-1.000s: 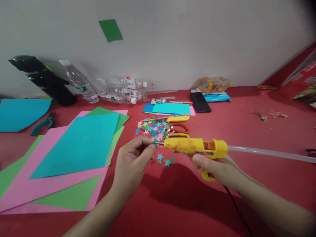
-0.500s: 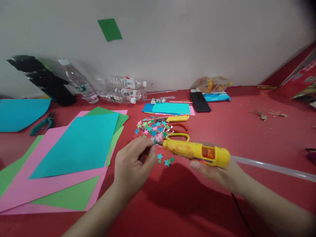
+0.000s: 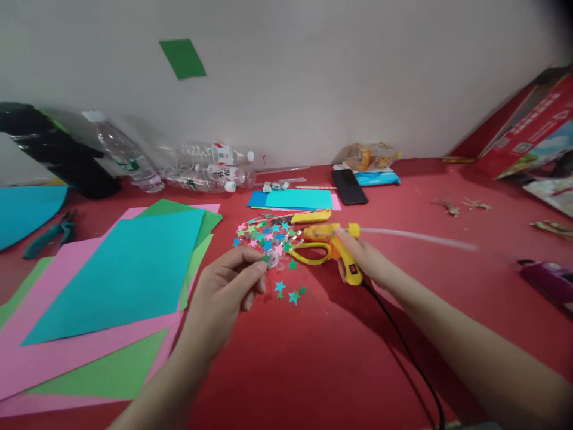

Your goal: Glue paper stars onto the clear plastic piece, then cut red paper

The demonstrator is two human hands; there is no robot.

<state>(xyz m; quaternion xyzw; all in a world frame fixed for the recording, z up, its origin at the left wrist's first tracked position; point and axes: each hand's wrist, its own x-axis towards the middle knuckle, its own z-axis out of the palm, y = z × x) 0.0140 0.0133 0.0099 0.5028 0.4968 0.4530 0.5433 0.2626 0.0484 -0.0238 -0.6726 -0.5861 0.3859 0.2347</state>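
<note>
Between the thumb and forefinger of my left hand (image 3: pixel 233 280) is a small green paper star (image 3: pixel 267 258), partly hidden by the fingertips. My right hand (image 3: pixel 358 251) is closed around a yellow hot glue gun (image 3: pixel 322 231), its nozzle pointing left. A long clear glue stick (image 3: pixel 416 237) sticks out of its back end and a black cord (image 3: pixel 403 334) runs from the handle. Under the gun show yellow scissor handles (image 3: pixel 311 260). A pile of coloured paper stars (image 3: pixel 267 236) lies just beyond my left hand, with a few loose blue and green stars (image 3: pixel 293 297) nearer me.
Coloured paper sheets (image 3: pixel 116 275) lie on the left beside teal pliers (image 3: pixel 51 235). Along the wall are plastic bottles (image 3: pixel 129 155), a black phone (image 3: pixel 349 186) and small paper pieces (image 3: pixel 299 198). A yellow cutter (image 3: pixel 311 217) lies behind the gun. A purple object (image 3: pixel 548 280) sits at right.
My right hand has moved the glue gun away from my left hand, back towards the scissors, and turned it so the handle shows. My left hand still pinches the star, slightly lower. The view shifted right.
</note>
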